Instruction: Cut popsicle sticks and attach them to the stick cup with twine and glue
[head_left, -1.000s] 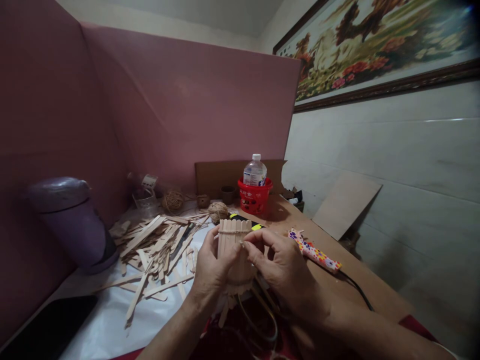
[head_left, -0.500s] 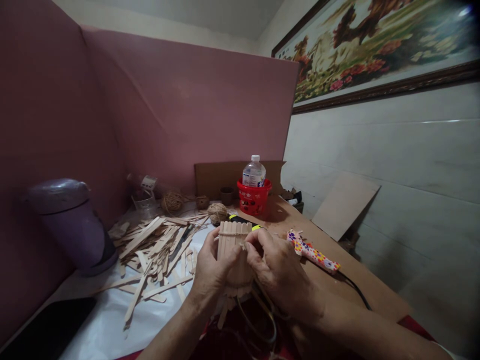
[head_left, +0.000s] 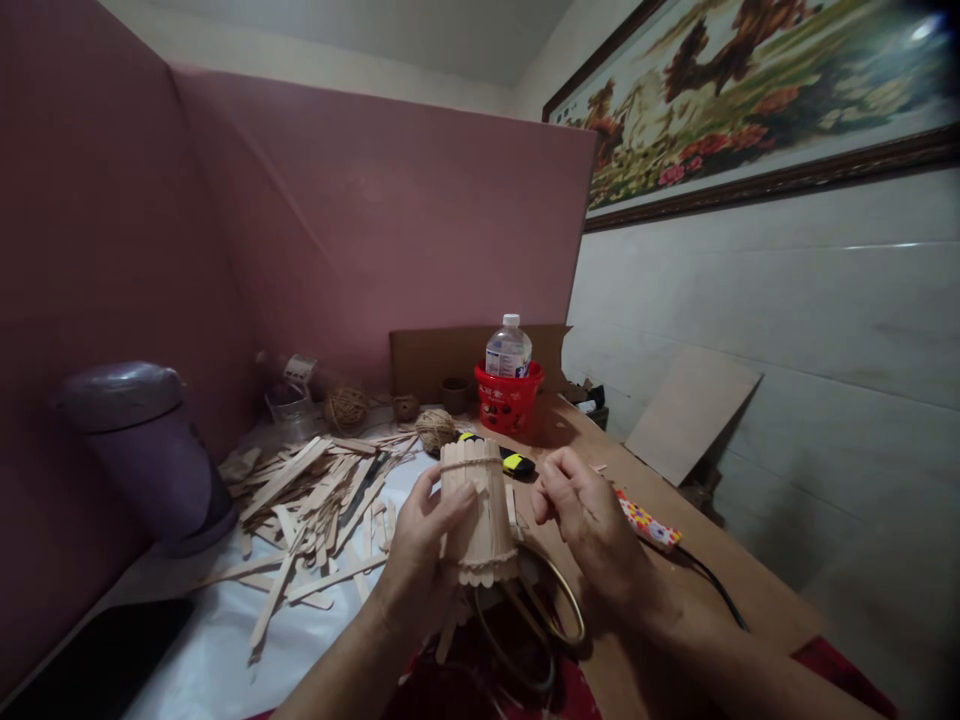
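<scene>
A cup-like piece made of upright wooden craft sticks has twine around its upper and lower parts. My left hand grips its left side, thumb across the front. To the right, apart from it, my right hand has its fingers curled and pressed together; whatever may be between the fingertips is too small to make out. Gold-coloured rings lie below the stick piece. Behind my right hand is a flower-patterned glue gun, partly hidden, with a black cord.
Loose craft sticks are heaped on white sheeting at the left, beside a purple tumbler. Behind are twine balls, a red bucket holding a plastic bottle, and a yellow-black tool.
My right hand has moved right, away from the stick piece, and now covers more of the glue gun. The piece has turned slightly in my left hand, showing its lower twine and rings more.
</scene>
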